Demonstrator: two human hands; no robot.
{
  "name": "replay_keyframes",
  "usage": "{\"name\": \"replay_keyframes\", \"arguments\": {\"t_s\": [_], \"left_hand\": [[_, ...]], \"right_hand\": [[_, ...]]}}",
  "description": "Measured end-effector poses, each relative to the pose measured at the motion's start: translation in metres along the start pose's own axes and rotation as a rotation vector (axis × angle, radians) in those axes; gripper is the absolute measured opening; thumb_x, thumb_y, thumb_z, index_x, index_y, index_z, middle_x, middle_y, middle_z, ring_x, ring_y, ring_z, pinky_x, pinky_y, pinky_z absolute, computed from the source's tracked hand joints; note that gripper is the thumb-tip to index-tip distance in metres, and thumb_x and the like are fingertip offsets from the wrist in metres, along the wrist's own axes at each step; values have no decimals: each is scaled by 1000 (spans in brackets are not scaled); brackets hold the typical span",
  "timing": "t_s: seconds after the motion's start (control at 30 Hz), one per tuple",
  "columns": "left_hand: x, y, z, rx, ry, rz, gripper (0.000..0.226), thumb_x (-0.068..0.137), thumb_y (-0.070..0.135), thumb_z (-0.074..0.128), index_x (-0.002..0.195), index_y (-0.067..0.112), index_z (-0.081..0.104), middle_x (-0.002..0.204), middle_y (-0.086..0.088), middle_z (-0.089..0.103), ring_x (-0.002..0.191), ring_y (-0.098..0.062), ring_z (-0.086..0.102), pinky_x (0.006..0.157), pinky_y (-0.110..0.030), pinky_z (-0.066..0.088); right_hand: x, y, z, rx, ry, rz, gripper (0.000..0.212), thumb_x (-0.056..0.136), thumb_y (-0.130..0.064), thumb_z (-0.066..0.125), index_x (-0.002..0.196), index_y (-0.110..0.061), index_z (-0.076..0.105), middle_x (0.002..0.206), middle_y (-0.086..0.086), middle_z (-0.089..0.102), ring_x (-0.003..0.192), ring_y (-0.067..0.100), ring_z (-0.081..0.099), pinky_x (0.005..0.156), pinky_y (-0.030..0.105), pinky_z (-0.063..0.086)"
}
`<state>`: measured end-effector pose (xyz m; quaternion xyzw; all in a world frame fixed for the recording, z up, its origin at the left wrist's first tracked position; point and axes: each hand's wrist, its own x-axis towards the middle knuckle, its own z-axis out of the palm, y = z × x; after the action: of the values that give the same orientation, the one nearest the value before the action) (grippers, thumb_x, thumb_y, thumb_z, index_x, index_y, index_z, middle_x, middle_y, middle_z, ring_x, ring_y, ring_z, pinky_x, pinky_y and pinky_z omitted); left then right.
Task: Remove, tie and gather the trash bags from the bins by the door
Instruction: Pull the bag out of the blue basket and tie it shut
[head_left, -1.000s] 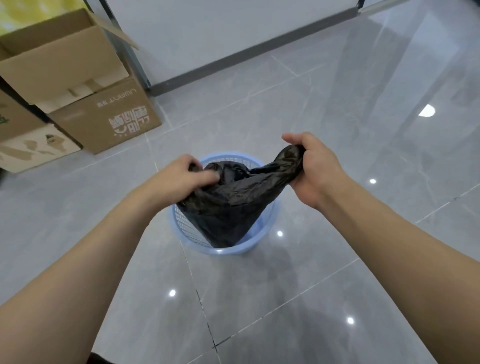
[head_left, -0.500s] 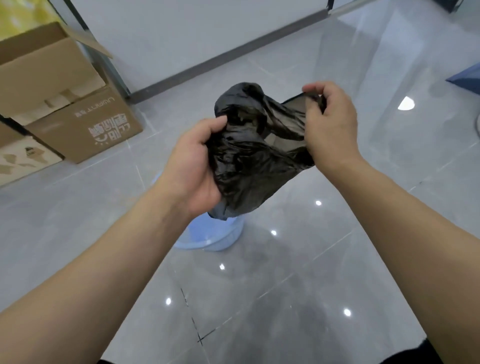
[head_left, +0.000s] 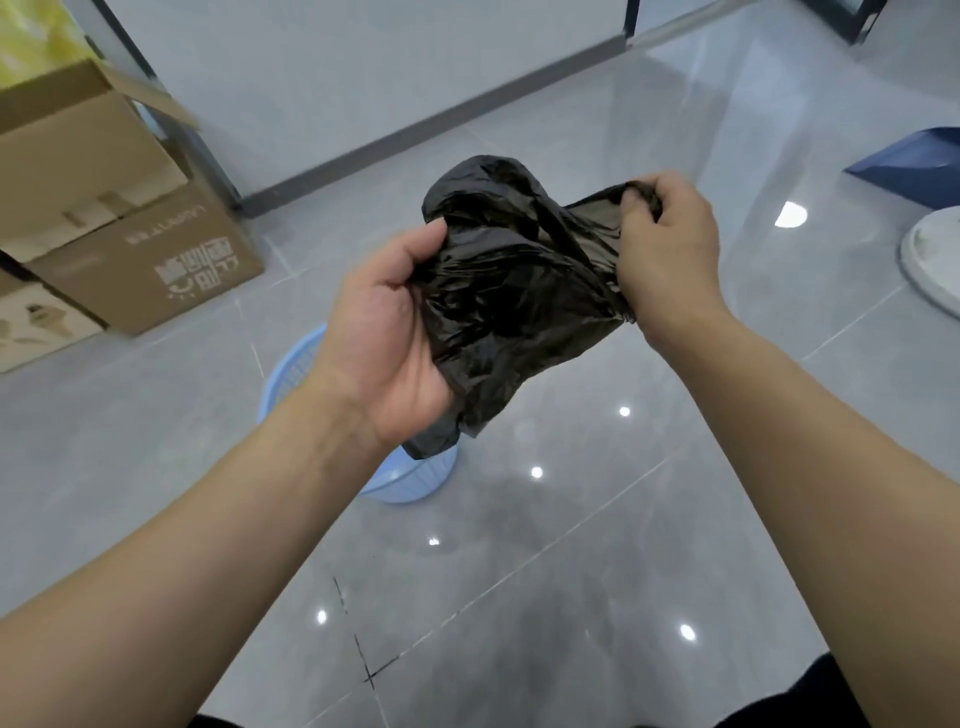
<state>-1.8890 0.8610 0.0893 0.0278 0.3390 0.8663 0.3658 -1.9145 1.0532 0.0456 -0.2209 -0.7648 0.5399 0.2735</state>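
Observation:
A crumpled black trash bag (head_left: 506, 291) hangs in the air between my two hands, clear of the bin. My left hand (head_left: 387, 338) grips its left side, palm up with the thumb pressed into the plastic. My right hand (head_left: 667, 244) pinches a stretched corner of the bag's rim at the upper right. Below the bag, on the floor, stands the light blue plastic bin (head_left: 405, 478), mostly hidden behind my left wrist and the bag.
Stacked cardboard boxes (head_left: 130, 244) stand at the left against a dark door frame (head_left: 171, 119). A dark blue object (head_left: 914, 166) and a white round base (head_left: 935, 265) sit at the right edge. Glossy grey tiles (head_left: 519, 597) cover the floor.
The bag went from sitting in the blue bin to being lifted out and held up in front of me. My right hand has pulled its corner further right.

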Motion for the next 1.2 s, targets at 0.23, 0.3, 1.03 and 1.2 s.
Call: {"name": "replay_keyframes", "arguments": {"t_s": [0.23, 0.3, 1.03, 1.2], "left_hand": [[-6, 8, 20, 1, -53, 36, 37, 96, 28, 38, 108, 1, 62, 103, -13, 66, 98, -27, 63, 100, -41, 46], [-8, 9, 21, 83, -30, 15, 37, 94, 26, 41, 108, 1, 64, 103, -14, 68, 97, -27, 65, 99, -41, 47], [-14, -28, -81, 1641, 405, -151, 59, 86, 42, 62, 135, 24, 36, 111, 11, 52, 97, -12, 57, 82, -27, 41], [1, -42, -107, 1676, 463, -383, 30, 78, 32, 68, 102, 14, 66, 94, -6, 71, 91, -23, 67, 78, -30, 51]], "right_hand": [[-1, -8, -9, 54, 15, 40, 13, 95, -24, 46, 95, -22, 59, 87, -7, 59, 84, 11, 55, 80, 28, 47], [0, -9, -11, 73, -11, 46, 13, 95, -23, 47, 94, -20, 60, 84, -7, 58, 82, 12, 55, 78, 27, 46], [-25, 8, -2, -616, -642, -180, 26, 97, -15, 40, 108, -13, 63, 110, 4, 62, 100, 22, 54, 80, 29, 41], [-18, 15, -14, -625, -462, -183, 28, 96, -13, 36, 107, -13, 62, 108, 6, 62, 98, 25, 56, 76, 29, 40]]}}
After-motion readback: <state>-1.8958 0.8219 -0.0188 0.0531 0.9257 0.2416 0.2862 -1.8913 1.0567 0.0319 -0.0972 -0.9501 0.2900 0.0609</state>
